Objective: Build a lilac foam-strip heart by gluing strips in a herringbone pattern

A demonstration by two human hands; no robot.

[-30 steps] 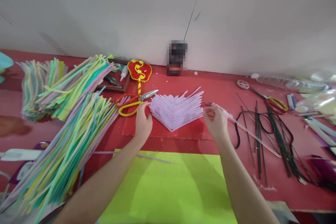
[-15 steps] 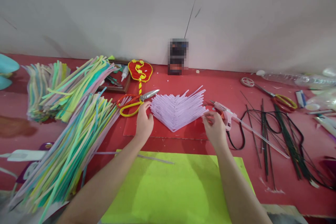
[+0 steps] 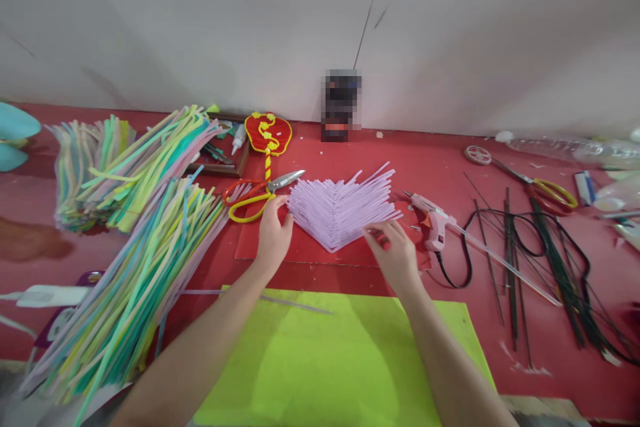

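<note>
A V-shaped panel of lavender pipe cleaners [image 3: 333,213] lies on a red board [image 3: 350,258], its point toward me and loose ends sticking out at the upper right. At its left edge is my left hand [image 3: 275,232], thumb and fingers apart, holding nothing visible. By the lower right edge, my right hand [image 3: 395,250] has its fingertips against or just beside the stems, fingers loosely bent and apart. Scissors [image 3: 260,197] with red and yellow handles lie just beyond my left hand. To the right of my right hand rests a pink glue gun [image 3: 435,223] with a clear glue stick.
Bundles of coloured pipe cleaners [image 3: 145,280] cover the left side. A lime-green mat [image 3: 325,360] lies in front. Dark wires [image 3: 510,267] and more scissors [image 3: 550,193] are at the right. A red and yellow ornament [image 3: 269,133] lies near the wall.
My right hand has moved left and slightly toward me, from the panel's right tips to its lower right edge. My left hand stays at the left edge.
</note>
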